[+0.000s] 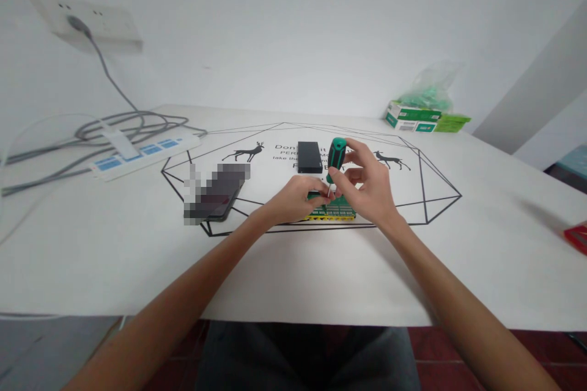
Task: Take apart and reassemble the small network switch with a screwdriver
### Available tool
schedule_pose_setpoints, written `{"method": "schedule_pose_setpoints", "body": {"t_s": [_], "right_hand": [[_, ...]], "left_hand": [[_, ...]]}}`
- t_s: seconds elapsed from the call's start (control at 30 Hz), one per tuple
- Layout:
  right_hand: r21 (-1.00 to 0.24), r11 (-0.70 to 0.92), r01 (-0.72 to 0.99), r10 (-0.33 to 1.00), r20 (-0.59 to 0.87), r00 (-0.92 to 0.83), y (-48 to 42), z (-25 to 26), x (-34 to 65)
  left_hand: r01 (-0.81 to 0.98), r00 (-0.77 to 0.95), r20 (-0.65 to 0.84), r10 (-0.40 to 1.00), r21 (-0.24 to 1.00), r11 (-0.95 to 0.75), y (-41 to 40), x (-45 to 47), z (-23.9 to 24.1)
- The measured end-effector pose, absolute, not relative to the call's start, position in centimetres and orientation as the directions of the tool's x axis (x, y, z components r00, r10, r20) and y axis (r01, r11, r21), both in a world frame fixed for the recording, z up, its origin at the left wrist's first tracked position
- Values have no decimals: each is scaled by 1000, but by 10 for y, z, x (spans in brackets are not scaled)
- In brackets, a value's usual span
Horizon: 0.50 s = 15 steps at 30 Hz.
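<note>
My right hand (370, 182) is closed around a green-and-black screwdriver (337, 156), held nearly upright with its metal shaft pointing down. Under it on the table lies a green circuit board (340, 208) with a yellow strip along its near edge. My left hand (296, 197) rests at the board's left side, fingers pinched together close to the screwdriver's tip. What those fingertips hold, if anything, is too small to see. The tip's contact point is hidden by the fingers. Just behind the board sits a small black box (309, 156).
A dark phone (224, 195), partly pixelated, lies left of my hands. Farther left are a white power strip (145, 156) and coiled grey cables (132, 122). Green-and-white boxes (413, 116) with a plastic bag (431, 88) stand back right. Something red (576, 236) is at the right edge.
</note>
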State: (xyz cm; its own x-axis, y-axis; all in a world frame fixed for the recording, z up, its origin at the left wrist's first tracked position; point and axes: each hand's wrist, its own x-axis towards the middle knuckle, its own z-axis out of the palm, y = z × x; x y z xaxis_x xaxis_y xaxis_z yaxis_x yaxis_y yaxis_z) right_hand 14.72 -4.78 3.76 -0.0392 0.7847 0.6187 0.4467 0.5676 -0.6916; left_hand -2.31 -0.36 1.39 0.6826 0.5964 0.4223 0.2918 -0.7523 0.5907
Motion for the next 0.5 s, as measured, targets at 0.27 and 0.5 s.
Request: {"method": "schedule_pose_setpoints", "body": {"t_s": [0.27, 0.5], "right_hand": [[-687, 569, 451, 780, 625, -31, -47, 35, 147], [-650, 577, 494, 756, 655, -22, -44, 34, 148]], "left_hand": [[328, 686, 424, 591, 544, -772, -4, -24, 11], [324, 620, 482, 619, 561, -762, -4, -22, 9]]}}
